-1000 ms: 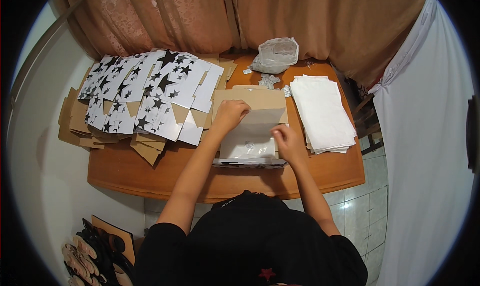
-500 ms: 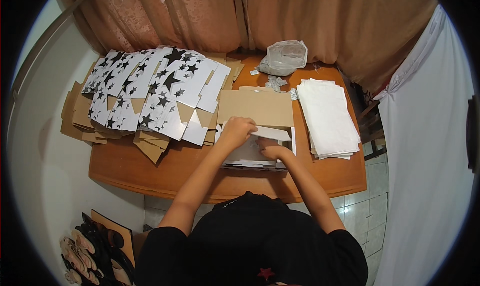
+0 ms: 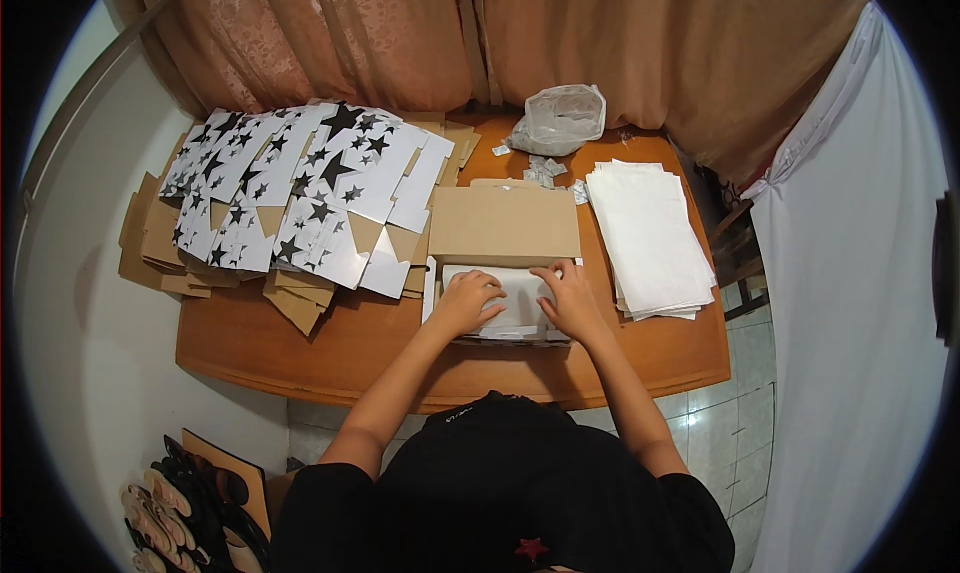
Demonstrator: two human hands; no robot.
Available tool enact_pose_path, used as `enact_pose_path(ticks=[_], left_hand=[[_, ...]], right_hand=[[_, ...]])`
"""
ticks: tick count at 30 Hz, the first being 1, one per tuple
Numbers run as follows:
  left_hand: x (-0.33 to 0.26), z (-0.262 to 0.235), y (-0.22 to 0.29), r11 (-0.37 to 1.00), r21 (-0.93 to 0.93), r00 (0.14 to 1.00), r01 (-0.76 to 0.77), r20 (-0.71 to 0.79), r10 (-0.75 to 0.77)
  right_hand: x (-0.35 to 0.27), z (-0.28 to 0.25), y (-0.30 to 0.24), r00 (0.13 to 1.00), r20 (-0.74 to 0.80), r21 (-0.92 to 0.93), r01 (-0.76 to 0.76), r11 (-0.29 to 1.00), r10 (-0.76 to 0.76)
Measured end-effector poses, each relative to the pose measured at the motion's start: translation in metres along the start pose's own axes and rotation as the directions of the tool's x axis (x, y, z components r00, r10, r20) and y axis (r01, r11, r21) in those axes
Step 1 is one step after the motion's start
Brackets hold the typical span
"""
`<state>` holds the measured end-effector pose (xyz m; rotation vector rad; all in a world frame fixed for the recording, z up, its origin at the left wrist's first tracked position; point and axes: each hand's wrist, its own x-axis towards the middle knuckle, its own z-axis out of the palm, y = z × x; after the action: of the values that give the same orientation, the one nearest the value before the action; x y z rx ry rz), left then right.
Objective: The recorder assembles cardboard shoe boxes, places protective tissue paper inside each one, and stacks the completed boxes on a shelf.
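Note:
An open cardboard box (image 3: 505, 223) stands at the table's front middle, its brown-lined lid raised on the far side. White paper (image 3: 519, 291) lies folded across its inside, and what is under the paper is hidden. My left hand (image 3: 470, 303) rests on the paper's left part with the fingers apart. Over the right part, near the box's right wall, my right hand (image 3: 570, 301) is open, its fingertips at the paper's far right corner. Neither hand grips anything that I can see.
Flat star-printed box blanks (image 3: 330, 178) are piled on the left of the wooden table (image 3: 330, 363). To the right lies a stack of white paper sheets (image 3: 655, 238). A clear plastic bag (image 3: 560, 123) and small sachets (image 3: 545, 168) sit behind the box. Shoes (image 3: 160, 513) stand at lower left.
My left hand has let go of the raised paper flap and come down onto it. The paper now lies flat in the box. My right hand has moved toward the box's right side and opened.

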<state>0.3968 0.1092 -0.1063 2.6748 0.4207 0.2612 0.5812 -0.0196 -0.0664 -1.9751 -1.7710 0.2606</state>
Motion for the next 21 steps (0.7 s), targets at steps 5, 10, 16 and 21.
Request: enact_pose_path(ticks=[5,10,16,21], left_hand=[[-0.003,-0.005,0.01,0.988,0.013,0.952,0.151,-0.272,-0.142],[-0.023,0.001,-0.008,0.792,-0.22,0.602,0.57,-0.545,-0.584],[-0.06,0.024,-0.048,0.391,-0.871,0.731,0.298,-0.055,-0.68],[-0.078,0.06,-0.063,0.766,-0.606,0.745,0.212,-0.408,-0.528]], right_hand=[[0.008,0.011,0.008,0.98,-0.191,-0.052,-0.064,0.997,0.053],[0.03,0.023,0.045,0.84,-0.311,0.264,-0.373,0.889,0.445],[0.043,0.058,0.108,0.606,-0.157,0.791,-0.395,0.467,0.78],[0.047,0.062,0.093,0.701,-0.147,0.964,-0.057,0.259,0.698]])
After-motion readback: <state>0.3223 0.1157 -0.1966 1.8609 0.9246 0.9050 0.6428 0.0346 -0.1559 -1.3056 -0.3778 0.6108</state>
